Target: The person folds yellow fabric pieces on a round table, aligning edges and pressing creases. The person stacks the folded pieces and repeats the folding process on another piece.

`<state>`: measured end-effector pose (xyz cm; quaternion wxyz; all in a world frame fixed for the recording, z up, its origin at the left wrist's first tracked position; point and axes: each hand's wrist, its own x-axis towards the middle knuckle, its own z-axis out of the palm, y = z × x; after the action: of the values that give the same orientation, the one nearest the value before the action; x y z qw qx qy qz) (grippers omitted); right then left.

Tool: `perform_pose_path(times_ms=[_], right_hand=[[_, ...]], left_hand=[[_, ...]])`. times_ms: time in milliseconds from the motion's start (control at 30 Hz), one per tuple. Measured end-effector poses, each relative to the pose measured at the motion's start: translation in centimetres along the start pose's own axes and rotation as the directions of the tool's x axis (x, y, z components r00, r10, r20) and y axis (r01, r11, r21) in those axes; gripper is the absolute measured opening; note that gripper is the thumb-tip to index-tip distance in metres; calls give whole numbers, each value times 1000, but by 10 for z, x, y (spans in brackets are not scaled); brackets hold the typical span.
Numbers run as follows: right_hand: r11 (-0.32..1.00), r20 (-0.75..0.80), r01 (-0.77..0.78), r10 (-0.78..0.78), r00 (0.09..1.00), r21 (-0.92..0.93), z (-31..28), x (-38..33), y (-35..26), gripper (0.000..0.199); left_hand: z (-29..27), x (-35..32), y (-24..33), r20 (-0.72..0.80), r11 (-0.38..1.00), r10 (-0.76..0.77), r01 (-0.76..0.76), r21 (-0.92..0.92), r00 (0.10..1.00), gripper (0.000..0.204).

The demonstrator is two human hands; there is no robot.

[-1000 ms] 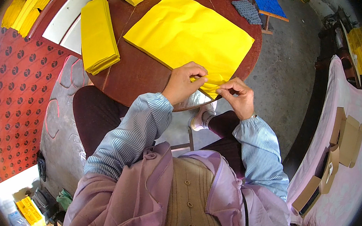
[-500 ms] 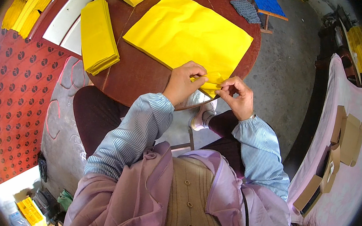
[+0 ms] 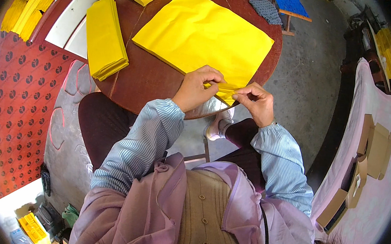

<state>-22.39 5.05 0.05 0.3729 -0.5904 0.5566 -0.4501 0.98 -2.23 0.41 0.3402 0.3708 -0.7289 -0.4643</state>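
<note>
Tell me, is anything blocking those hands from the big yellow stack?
Nothing visible is. The left hand and right hand are both right at the near corner of the big yellow stack. The folded yellow bundle lies off to the left on the table, apart from both hands.

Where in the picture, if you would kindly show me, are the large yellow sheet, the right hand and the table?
Large yellow sheet (image 3: 204, 36), head view: middle of its upper face.
Right hand (image 3: 260, 104), head view: back of the hand.
Table (image 3: 147, 79), head view: bare reddish-brown part of its top.
</note>
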Motion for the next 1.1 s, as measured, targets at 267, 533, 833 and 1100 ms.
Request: perform_pose_path(times_ms=[267,533,833,1100], right_hand=[[999,-11,9,-8,1000,33,2,-3,-2,14],[974,18,165,-164,986,-155,0,-4,-17,17],[1000,7,-10,10,1000,14,1,-1,-3,10],[1000,8,24,-24,1000,-2,3,-2,-6,13]], left_hand=[[10,-3,3,-71,998,-7,11,65,997,14],[7,2,-1,-75,999,-44,45,9,996,15],[2,1,-1,-13,1000,-27,27,1,1000,17],[8,-3,1,-44,997,65,-63,50,997,17]])
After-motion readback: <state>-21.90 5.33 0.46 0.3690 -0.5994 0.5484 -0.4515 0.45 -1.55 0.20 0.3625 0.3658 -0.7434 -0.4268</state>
